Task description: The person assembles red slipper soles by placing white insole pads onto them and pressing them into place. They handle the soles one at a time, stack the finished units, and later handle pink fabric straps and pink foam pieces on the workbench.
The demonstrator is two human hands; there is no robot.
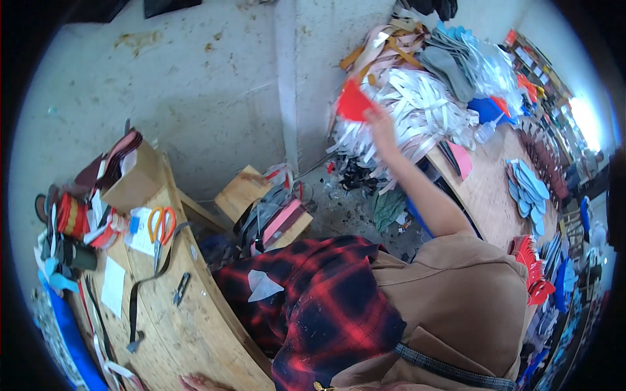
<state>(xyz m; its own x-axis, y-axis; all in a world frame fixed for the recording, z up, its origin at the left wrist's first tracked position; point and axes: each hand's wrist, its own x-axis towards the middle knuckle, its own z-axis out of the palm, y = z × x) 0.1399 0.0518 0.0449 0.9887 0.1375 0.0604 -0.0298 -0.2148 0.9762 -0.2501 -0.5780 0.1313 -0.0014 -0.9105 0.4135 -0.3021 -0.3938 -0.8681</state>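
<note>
My right hand point(383, 132) is stretched out toward the far right, its fingers pinching a flat red piece of sheet material point(355, 101). The piece is slightly blurred and hangs beside a heap of white strips point(417, 104). At the lower edge, only the fingers of my left hand point(199, 383) show, lying flat on the wooden table point(189, 326) with nothing seen in them. Farther up that table are orange-handled scissors point(160, 233), small thread snips point(182, 289), a dark strap point(135, 300) and a white paper point(113, 287).
A cardboard box with dark red pieces point(134, 179) and a red thread spool point(72, 216) stand at the table's far end. A wooden stool point(244, 195) carries scraps. The right-hand table point(489, 176) holds blue sole-shaped pieces point(527, 192) and a pink piece point(461, 159).
</note>
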